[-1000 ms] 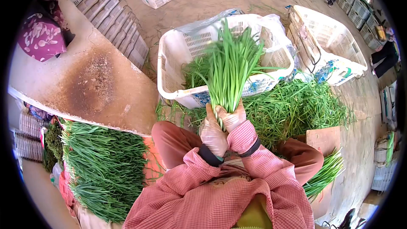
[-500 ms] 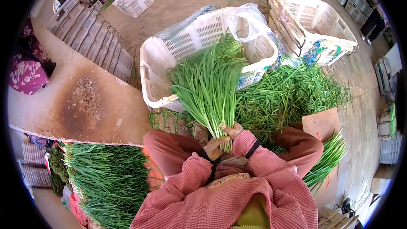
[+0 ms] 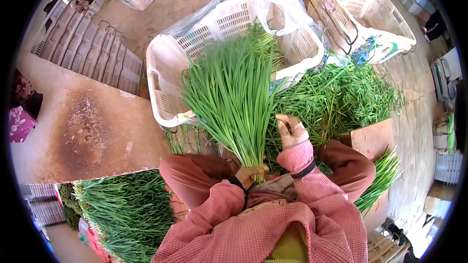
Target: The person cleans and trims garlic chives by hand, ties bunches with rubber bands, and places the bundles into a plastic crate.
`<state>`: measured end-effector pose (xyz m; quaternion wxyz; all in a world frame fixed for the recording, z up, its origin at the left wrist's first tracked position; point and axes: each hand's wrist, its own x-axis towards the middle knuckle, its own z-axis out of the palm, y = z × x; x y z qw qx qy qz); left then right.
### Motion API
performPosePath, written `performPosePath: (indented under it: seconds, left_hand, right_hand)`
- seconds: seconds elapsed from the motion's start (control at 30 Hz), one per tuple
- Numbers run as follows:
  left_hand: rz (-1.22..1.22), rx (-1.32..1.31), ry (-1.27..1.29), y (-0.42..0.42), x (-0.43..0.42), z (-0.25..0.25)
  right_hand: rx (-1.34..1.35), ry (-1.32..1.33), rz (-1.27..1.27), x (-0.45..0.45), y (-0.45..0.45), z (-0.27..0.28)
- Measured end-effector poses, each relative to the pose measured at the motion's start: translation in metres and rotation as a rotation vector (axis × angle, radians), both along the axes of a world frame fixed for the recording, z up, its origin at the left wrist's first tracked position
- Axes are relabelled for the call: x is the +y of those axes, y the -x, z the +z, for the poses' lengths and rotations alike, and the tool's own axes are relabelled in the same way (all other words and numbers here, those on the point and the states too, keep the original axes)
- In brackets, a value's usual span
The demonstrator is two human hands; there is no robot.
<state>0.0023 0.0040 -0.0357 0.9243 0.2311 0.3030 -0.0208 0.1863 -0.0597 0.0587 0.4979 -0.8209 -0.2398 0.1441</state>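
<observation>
One leafy bunch (image 3: 231, 95) in left grip (image 3: 249, 174)

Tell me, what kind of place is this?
It looks like a vegetable-packing shed, though I can't be sure. The left hand holds a bunch of long green leaves, a big heap of loose greens lies nearby, and there are lots of stacked crates.

At the centre of the frame I see the left hand (image 3: 250, 174) gripping a bunch of long green stalks (image 3: 234, 102) near its pale lower ends, the leaves fanning over a white basket (image 3: 168, 98). The right hand (image 3: 293, 134) hangs just beside it, fingers bent. Loose greens (image 3: 351, 92) lie heaped right of centre; stacked crates (image 3: 92, 51) stand upper left, darker bundles (image 3: 129, 209) lower left.
</observation>
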Motion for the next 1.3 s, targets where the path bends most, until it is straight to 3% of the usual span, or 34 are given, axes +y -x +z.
performPosePath:
  seconds: [0.03,0.1,0.17,0.23,0.3,0.37,0.47,0.5,0.53,0.57,0.63,0.7,0.77,0.8,0.83,0.9,0.97,1.03,1.1,1.13,1.17,1.23,1.3]
  left_hand:
    - [-0.005,0.007,0.008,-0.002,-0.001,0.002]
    - [0.004,-0.067,0.087,-0.006,-0.002,0.011]
    - [0.015,-0.083,0.062,-0.005,-0.002,0.012]
    - [-0.042,-0.053,0.086,-0.001,-0.002,0.01]
    - [-0.055,-0.039,0.107,0.003,-0.002,0.004]
    - [-0.07,-0.033,0.125,0.001,-0.002,0.007]
    - [-0.025,-0.022,0.121,-0.004,-0.006,0.026]
    - [-0.018,0.027,0.15,-0.006,-0.007,0.031]
    - [-0.005,0.077,0.178,-0.008,-0.008,0.036]
    - [0.015,0.073,0.174,-0.009,-0.009,0.043]
    - [0.01,0.073,0.135,-0.012,-0.009,0.053]
    - [0.078,0.059,0.05,-0.013,-0.015,0.049]
    - [0.118,0.127,0.056,-0.013,-0.016,0.045]
    - [0.125,0.117,0.055,-0.013,-0.016,0.037]
    - [0.143,0.101,-0.074,-0.012,-0.016,0.028]
    - [0.162,0.093,-0.195,-0.011,-0.02,0.024]
    - [0.066,0.542,-0.511,-0.023,-0.02,0.031]
    - [0.208,0.502,-0.53,-0.026,-0.029,0.037]
    - [0.396,0.411,-0.643,-0.023,-0.029,0.019]
    - [0.333,0.539,-0.721,-0.022,-0.025,0.016]
    - [0.341,0.536,-0.721,-0.019,-0.022,0.015]
    - [0.34,0.438,-0.462,-0.01,-0.02,0.014]
    - [0.328,0.433,-0.433,-0.011,-0.018,0.021]
  right_hand:
    - [-0.254,-0.014,0.045,0.009,-0.004,0.011]
    - [0.155,0.494,0.187,0.039,-0.014,0.044]
    - [0.095,0.647,0.282,0.053,-0.015,-0.001]
    - [0.076,0.609,0.293,0.048,-0.011,-0.007]
    - [0.353,0.232,0.15,0.041,-0.006,-0.011]
    - [0.702,0.079,-0.021,0.029,-0.001,-0.002]
    - [0.559,-0.186,-0.26,0.005,0.022,0.006]
    - [0.519,-0.55,-0.244,0.0,0.029,0.003]
    - [0.807,-0.658,-0.275,-0.015,0.032,0.007]
    - [1.104,-0.752,-0.298,-0.027,0.036,0.025]
    - [1.108,-0.703,0.096,-0.069,0.043,0.012]
    - [1.133,-0.396,0.096,-0.1,0.04,-0.031]
    - [0.774,0.106,-0.178,-0.112,0.04,-0.049]
    - [0.406,0.715,0.085,-0.119,0.026,-0.057]
    - [0.395,0.715,0.092,-0.121,0.023,-0.07]
    - [-0.073,0.972,0.153,-0.08,0.036,-0.016]
    - [0.354,0.693,0.184,-0.022,0.04,0.033]
    - [0.63,0.759,0.201,0.031,0.045,0.061]
    - [0.808,0.182,-0.036,0.051,0.048,-0.005]
    - [0.921,-0.186,-0.254,0.059,0.051,-0.017]
    - [0.916,-0.186,-0.246,0.058,0.044,-0.038]
    - [0.83,-0.194,-0.32,0.056,0.022,-0.042]
    - [0.667,-0.227,-0.472,0.064,0.004,0.003]
